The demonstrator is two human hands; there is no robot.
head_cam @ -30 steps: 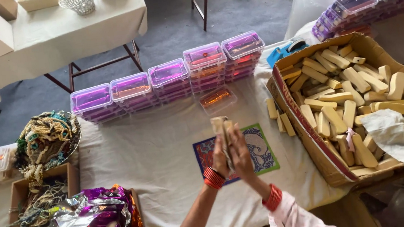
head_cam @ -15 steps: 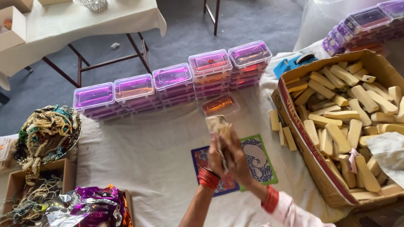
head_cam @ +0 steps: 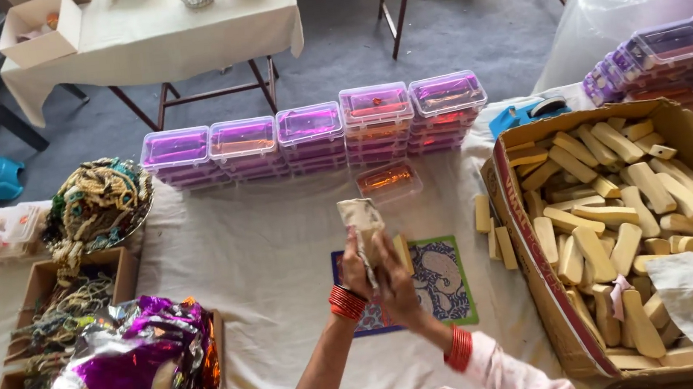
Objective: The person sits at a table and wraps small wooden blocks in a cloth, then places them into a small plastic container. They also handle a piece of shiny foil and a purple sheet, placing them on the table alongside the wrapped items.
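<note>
I have both hands raised together over the cloth-covered table [head_cam: 267, 254]. My left hand [head_cam: 358, 272] and right hand [head_cam: 394, 279] are pressed close, fingers curled shut around a pale wooden block [head_cam: 402, 253] and a scrap of greyish cloth [head_cam: 360, 216], which sticks up above my fingertips. Whether the left hand grips the block itself or only the cloth I cannot tell; the palms hide the contact.

The work in hand looks to me like wiping the block with the cloth. To do it well I would hold the block firm in one hand and let the other draw the cloth along its length, turning the piece so each face gets covered, and keeping the cloth bunched enough that it does not slip off the end.

Directly beneath the grip lies a blue and green patterned mat [head_cam: 442, 283], a sensible place to set the piece down. To the right of the grip, a few loose blocks [head_cam: 497, 239] lie on the table just beside a large cardboard box [head_cam: 522, 227] heaped with more of the same blocks. Beyond the grip, farther from me, a single clear plastic case with an orange insert [head_cam: 388, 181] sits in front of a row of stacked purple-lidded cases [head_cam: 314, 133]. To the left and nearer me is crumpled purple foil [head_cam: 126, 381].
</note>
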